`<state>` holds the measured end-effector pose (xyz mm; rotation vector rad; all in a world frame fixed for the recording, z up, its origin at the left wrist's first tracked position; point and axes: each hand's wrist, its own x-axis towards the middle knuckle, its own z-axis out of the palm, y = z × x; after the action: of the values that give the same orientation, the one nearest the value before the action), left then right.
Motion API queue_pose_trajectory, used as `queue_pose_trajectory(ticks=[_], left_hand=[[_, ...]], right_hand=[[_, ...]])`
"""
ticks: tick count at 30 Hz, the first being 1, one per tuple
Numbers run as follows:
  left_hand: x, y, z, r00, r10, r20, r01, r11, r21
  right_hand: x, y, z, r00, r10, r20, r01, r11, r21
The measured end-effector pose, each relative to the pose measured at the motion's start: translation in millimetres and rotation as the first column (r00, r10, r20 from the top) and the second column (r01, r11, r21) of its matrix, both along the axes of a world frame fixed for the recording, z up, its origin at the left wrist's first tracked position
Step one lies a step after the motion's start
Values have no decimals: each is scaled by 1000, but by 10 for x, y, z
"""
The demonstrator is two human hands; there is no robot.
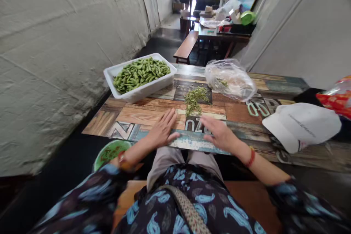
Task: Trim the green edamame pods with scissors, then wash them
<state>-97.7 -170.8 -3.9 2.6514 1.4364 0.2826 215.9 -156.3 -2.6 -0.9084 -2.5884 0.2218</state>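
Observation:
My left hand (163,129) lies palm down near the front edge of the patterned table (142,115), fingers stretched forward and thumb apart. Across from it, my right hand (219,132) is slightly blurred, held with its side toward the tabletop and its fingers extended. Neither hand holds anything. Just beyond both hands is a small heap of green trimmings (195,98). To the far left of it stands a white plastic tub (149,93) filled with green soybean pods (141,73). A crumpled clear plastic bag (233,80) with some green bits inside sits at the far right.
Green-handled scissors (257,109) and a white cap (304,122) lie on the right, by a red package (338,97). Below the table's left edge is a green basin (112,153) with scraps. A wooden bench (187,45) and a cluttered table stand behind, with people farther back.

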Motion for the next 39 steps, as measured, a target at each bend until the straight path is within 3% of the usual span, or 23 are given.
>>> queue_pose_trajectory(ticks=[1, 3, 5, 7, 11, 13, 16, 18, 19, 21, 22, 24, 27, 29, 31, 33, 36, 37, 38, 39], left_hand=[[-138, -178, 7, 993, -118, -14, 117, 993, -18], [-295, -397, 12, 953, -301, -27, 299, 952, -59], [-291, -365, 9, 916, -400, -36, 395, 914, -94], [-191, -117, -4, 913, -406, -44, 400, 910, -106], [-40, 425, -54, 976, -213, -52, 211, 977, -43], [-120, 477, -90, 989, -133, -63, 132, 991, -7], [-463, 328, -161, 998, -20, -67, 24, 998, 56], [-707, 237, -207, 993, 93, -72, -88, 993, 75], [-788, 230, -225, 987, 145, -73, -140, 987, 78], [-816, 312, -249, 974, 214, -71, -208, 975, 78], [-761, 396, -257, 972, 225, -69, -220, 973, 75], [-548, 605, -269, 975, 214, -62, -210, 976, 59], [-189, 867, -259, 985, 168, -27, -168, 986, 13], [-97, 915, -198, 990, 129, 49, -130, 991, 18], [-200, 852, -67, 969, 166, 184, -186, 978, 98], [-488, 729, 124, 886, 295, 358, -391, 891, 233], [-1093, 592, 408, 644, 489, 589, -744, 577, 335], [-1287, 588, 472, 545, 530, 649, -824, 484, 297], [-1458, 610, 513, 442, 554, 705, -877, 431, 211], [-1594, 654, 530, 343, 562, 752, -896, 435, 83]], right_hand=[[70, -175, -16, 990, 130, 52, -130, 992, -11], [71, -372, -61, 949, 277, 151, -273, 961, -44], [-104, -305, -93, 927, 318, 199, -310, 948, -70], [-382, -28, -93, 935, 291, 204, -282, 957, -76], [-732, 587, -26, 981, 140, 132, -135, 990, -47], [-610, 689, -13, 995, 74, 66, -74, 997, 0], [-90, 597, -100, 995, -90, 50, 87, 994, 65], [307, 518, -227, 945, -318, 83, 314, 948, 60], [462, 506, -297, 889, -444, 107, 441, 896, 53], [605, 542, -414, 778, -608, 159, 612, 791, 26], [583, 585, -451, 753, -636, 169, 643, 766, 15], [383, 690, -460, 810, -571, 135, 578, 816, -19], [-69, 863, -315, 953, -297, -49, 294, 953, -67], [-308, 1004, -148, 962, -189, -198, 178, 981, -74], [-465, 1198, 19, 935, -173, -309, 153, 984, -88], [-602, 1454, 146, 912, -187, -366, 143, 979, -145], [-925, 1889, 250, 870, -267, -415, 136, 938, -319], [-1075, 2021, 273, 848, -315, -427, 139, 908, -396], [-1237, 2138, 296, 824, -365, -433, 142, 873, -466], [-1402, 2238, 319, 800, -415, -433, 148, 836, -529]])
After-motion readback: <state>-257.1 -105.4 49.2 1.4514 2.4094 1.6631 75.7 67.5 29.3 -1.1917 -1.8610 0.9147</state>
